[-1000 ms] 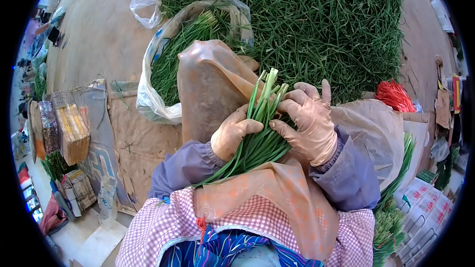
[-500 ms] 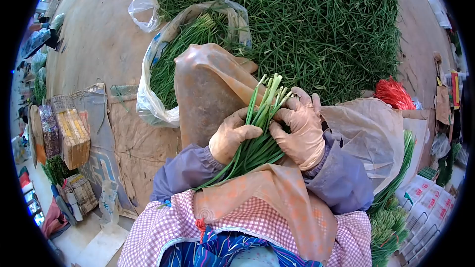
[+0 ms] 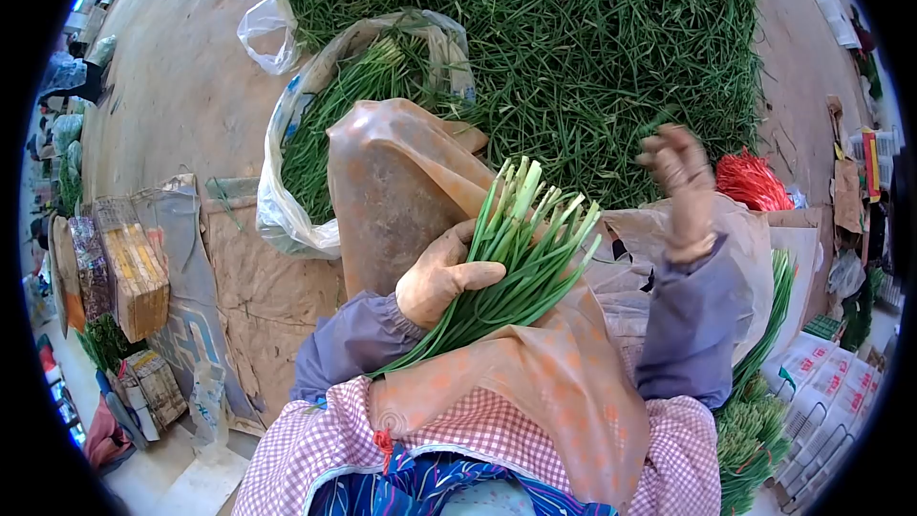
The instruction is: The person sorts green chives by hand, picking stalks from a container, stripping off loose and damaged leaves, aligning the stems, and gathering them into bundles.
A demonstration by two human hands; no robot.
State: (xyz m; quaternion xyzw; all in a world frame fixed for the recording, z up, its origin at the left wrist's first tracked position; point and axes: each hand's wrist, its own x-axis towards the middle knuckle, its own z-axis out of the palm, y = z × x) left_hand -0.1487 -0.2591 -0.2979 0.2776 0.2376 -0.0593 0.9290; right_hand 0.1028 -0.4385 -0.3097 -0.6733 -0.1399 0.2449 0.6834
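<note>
My left hand [image 3: 441, 277], in a pale glove, is wrapped round a bunch of chives [image 3: 521, 248] resting above my lap. Their pale cut stem ends fan out upward to the right, and the green leaves trail down toward my apron. Raised apart from the bunch, my gloved right hand [image 3: 683, 186] is by the lower right edge of the big chive pile [image 3: 611, 67]. Its fingers look loosely bent and apart, blurred by motion. I see nothing held in it, though a faint green smear shows just above the fingertips.
An open plastic bag [image 3: 277, 186] of chives lies left of my covered knee. Red plastic ties [image 3: 753, 182] sit beyond my right hand. Tied chive bundles [image 3: 750, 435] stand at my right side. Taped blocks [image 3: 134, 272] lie at the left, next to flattened cardboard [image 3: 272, 296].
My right hand has let go of the chives and swung up and to the right. The bunch now spreads wider in my left hand, which stays nearly in place.
</note>
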